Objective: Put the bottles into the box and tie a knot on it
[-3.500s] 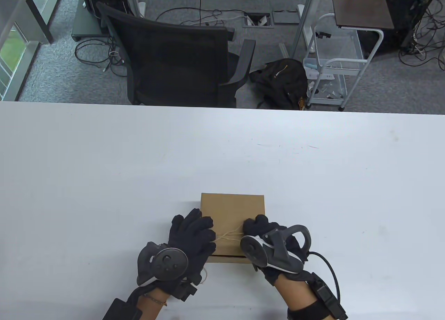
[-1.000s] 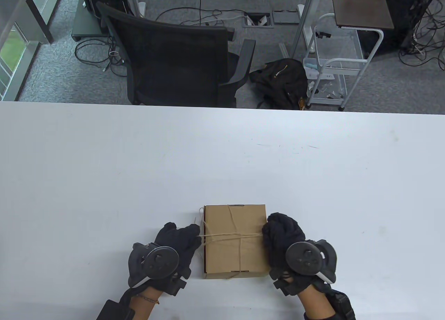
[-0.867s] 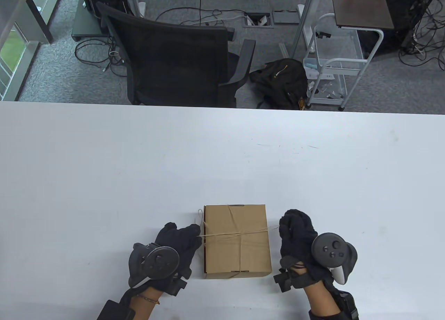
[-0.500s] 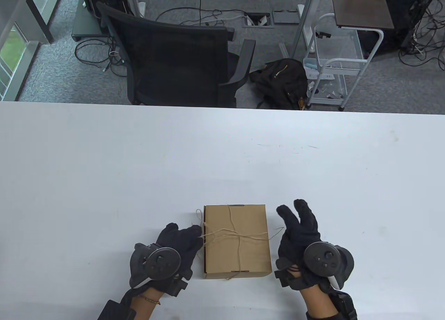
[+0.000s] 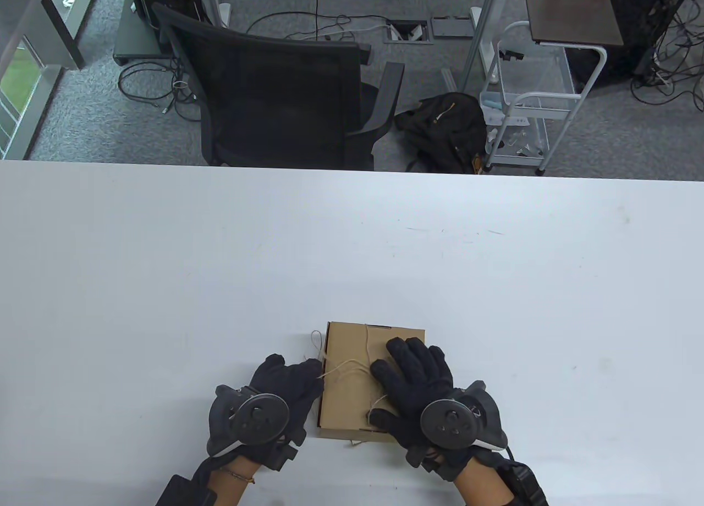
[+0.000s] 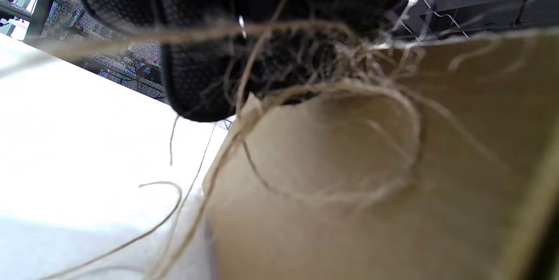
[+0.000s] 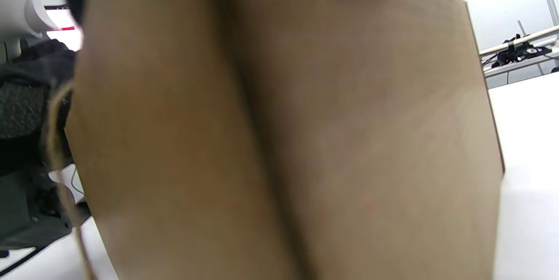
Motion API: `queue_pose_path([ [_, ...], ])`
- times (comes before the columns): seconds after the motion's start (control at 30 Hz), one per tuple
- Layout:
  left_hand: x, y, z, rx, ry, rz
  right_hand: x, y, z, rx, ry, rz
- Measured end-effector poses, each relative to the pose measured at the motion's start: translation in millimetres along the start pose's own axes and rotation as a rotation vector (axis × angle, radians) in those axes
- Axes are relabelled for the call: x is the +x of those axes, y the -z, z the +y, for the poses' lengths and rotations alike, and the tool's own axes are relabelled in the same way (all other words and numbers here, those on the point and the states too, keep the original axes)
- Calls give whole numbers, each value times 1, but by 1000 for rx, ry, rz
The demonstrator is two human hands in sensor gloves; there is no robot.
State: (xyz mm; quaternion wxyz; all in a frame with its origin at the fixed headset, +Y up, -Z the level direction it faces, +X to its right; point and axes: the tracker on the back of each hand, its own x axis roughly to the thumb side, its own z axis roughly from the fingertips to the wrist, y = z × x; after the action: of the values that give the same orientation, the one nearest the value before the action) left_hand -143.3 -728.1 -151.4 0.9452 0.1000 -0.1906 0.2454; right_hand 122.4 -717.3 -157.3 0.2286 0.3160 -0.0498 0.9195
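White tabletop (image 5: 165,286) carried the closed cardboard box (image 5: 346,363) near its front edge. Knot-tying was underway. Left hand (image 5: 286,385) sat at the box's left side, fingertips pinching slack twine (image 5: 344,369). Right hand (image 5: 418,379) lay flat, fingers spread, pressing the lid beneath them. Next move probably needed the right fingers to regrip the loose strand beside them and pull tight. Beyond stood an office chair (image 5: 275,88).
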Motion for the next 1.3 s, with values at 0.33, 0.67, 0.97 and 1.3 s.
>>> queue_pose_path([
  [0.33, 0, 0, 0, 0, -4, 5, -7, 5, -1, -20, 176, 98],
  [0.67, -1, 1, 2, 9, -8, 13, 4, 8, 0, 3, -7, 75],
  [0.97, -10, 0, 10, 47, -15, 53, -26, -8, -35, -259, 207, 165],
  [1.3, -11, 1, 10, 47, -2, 66, -74, -28, -43, -241, -15, 614],
])
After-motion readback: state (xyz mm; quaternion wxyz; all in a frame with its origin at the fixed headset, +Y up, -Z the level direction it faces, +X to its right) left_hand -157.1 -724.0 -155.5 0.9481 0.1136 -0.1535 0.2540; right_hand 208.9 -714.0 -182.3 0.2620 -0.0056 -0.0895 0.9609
